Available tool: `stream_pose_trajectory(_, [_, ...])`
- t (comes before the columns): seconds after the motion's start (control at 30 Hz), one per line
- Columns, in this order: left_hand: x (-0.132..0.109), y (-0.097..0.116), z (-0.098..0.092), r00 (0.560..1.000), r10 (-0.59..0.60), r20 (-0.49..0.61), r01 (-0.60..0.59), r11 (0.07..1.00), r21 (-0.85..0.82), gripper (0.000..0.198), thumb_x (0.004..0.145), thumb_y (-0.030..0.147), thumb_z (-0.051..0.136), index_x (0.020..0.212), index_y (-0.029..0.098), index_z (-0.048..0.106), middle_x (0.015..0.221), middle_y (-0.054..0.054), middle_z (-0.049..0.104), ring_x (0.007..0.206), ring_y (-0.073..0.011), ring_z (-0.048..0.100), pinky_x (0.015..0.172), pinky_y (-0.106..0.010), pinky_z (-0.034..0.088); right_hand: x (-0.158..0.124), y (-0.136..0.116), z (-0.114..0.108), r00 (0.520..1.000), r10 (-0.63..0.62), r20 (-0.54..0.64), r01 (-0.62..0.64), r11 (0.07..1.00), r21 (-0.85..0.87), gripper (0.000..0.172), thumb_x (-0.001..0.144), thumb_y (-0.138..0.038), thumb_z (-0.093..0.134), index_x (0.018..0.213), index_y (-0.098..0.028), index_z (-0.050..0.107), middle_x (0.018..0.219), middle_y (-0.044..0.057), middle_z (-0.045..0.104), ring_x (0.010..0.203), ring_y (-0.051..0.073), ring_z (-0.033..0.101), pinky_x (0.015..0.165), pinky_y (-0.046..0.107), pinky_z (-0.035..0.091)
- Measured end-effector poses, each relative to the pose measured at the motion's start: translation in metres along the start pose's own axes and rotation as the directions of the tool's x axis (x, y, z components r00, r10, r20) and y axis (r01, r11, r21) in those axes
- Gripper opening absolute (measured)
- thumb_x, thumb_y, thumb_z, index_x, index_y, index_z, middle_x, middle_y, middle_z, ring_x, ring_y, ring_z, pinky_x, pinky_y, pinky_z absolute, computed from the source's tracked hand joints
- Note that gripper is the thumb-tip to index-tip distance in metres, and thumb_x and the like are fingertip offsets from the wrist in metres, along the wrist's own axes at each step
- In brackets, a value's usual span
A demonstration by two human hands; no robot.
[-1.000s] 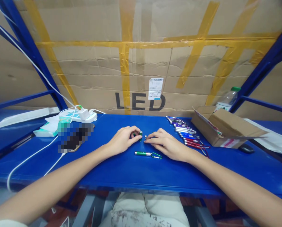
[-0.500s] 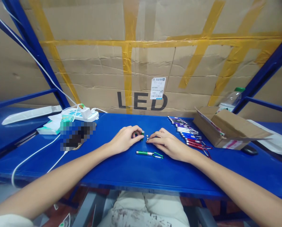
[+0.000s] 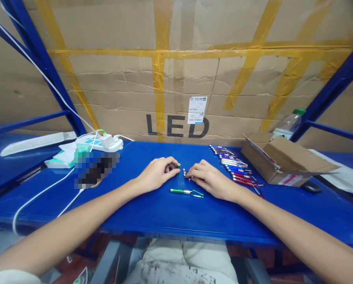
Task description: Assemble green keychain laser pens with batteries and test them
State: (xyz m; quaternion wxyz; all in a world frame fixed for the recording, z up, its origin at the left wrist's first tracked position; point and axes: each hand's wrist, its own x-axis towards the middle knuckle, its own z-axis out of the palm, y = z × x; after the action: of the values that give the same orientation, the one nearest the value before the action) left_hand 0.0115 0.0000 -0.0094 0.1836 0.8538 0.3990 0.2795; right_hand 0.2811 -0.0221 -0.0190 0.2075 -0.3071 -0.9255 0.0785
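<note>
Pinched by the left hand (image 3: 158,174) at frame centre, the green tube (image 3: 178,170) is best held upright, while the right hand (image 3: 211,179), grip unclear, should touch the small silver pieces (image 3: 184,174) lightly.

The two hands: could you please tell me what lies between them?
The head view shows a green cylinder at the left hand and small silvery pieces by the right hand.

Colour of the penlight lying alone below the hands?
The penlight has a green barrel and a mostly green clip; best seen in the head view.
</note>
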Motion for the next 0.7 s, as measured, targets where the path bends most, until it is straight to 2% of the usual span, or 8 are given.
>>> stream_pose_trajectory(0.47, [-0.0005, -0.0017, -0.0001, 1.000, 0.012, 0.003, -0.012, 1.000, 0.016, 0.025, 0.102, 0.043, 0.068, 0.113, 0.021, 0.072, 0.097, -0.004, 0.078, 0.083, -0.0203, 0.070, 0.073, -0.032, 0.050, 0.0005, -0.0050, -0.0064, 0.999, 0.032, 0.028, -0.032, 0.999, 0.009, 0.024, 0.112, -0.033, 0.053, 0.114, -0.023, 0.074, 0.112, 0.011, 0.071, 0.103, 0.028, 0.054, 0.094, 0.045, 0.048])
stream_pose_trajectory(0.7, [-0.0007, -0.0029, 0.0005, 1.000, 0.016, 0.006, -0.016, 1.000, 0.009, 0.025, 0.102, 0.044, 0.068, 0.115, 0.022, 0.072, 0.098, -0.003, 0.078, 0.082, -0.0200, 0.070, 0.072, -0.031, 0.049, -0.0003, -0.0038, -0.0062, 0.999, 0.041, 0.032, -0.042, 0.999, 0.027, 0.018, 0.112, -0.029, 0.053, 0.107, -0.022, 0.069, 0.109, 0.009, 0.068, 0.102, 0.027, 0.052, 0.093, 0.041, 0.045])
